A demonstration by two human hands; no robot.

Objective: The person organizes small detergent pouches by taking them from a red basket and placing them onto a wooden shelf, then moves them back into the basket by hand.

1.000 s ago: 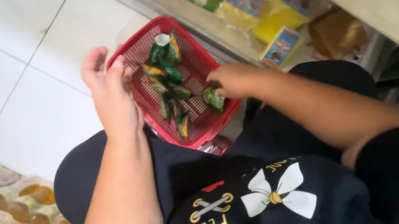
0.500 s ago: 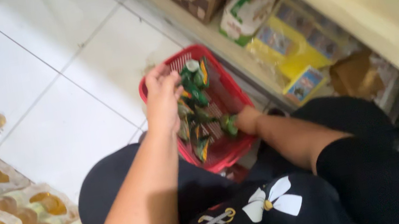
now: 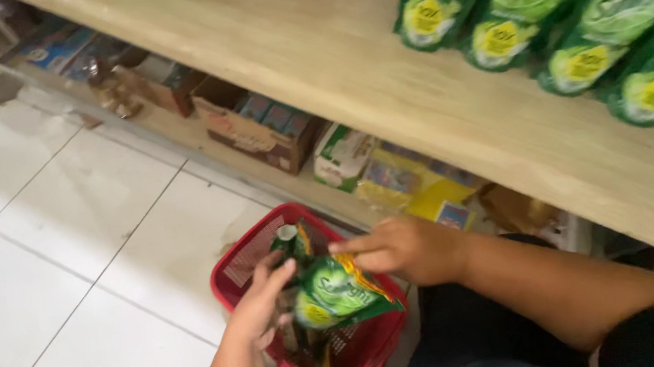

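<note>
Both the left hand (image 3: pixel 263 305) and right hand (image 3: pixel 404 248) grasp a green pouch (image 3: pixel 334 290) over the red basket (image 3: pixel 240 271); best lifted level, gripped by its edges.

- Both hands hold 1 green refill pouch (image 3: pixel 336 290) above a red plastic basket (image 3: pixel 245 263) standing on the white tiled floor (image 3: pixel 72 244).
- The left hand (image 3: pixel 263 305) grips the pouch's left edge; the right hand (image 3: pixel 404 248) pinches its top right corner.
- More pouches lie inside the basket.
- A wooden shelf (image 3: pixel 379 69) above carries a row of green pouches (image 3: pixel 580 0).
- Cardboard boxes (image 3: pixel 256 129) sit beneath the shelf.
</note>
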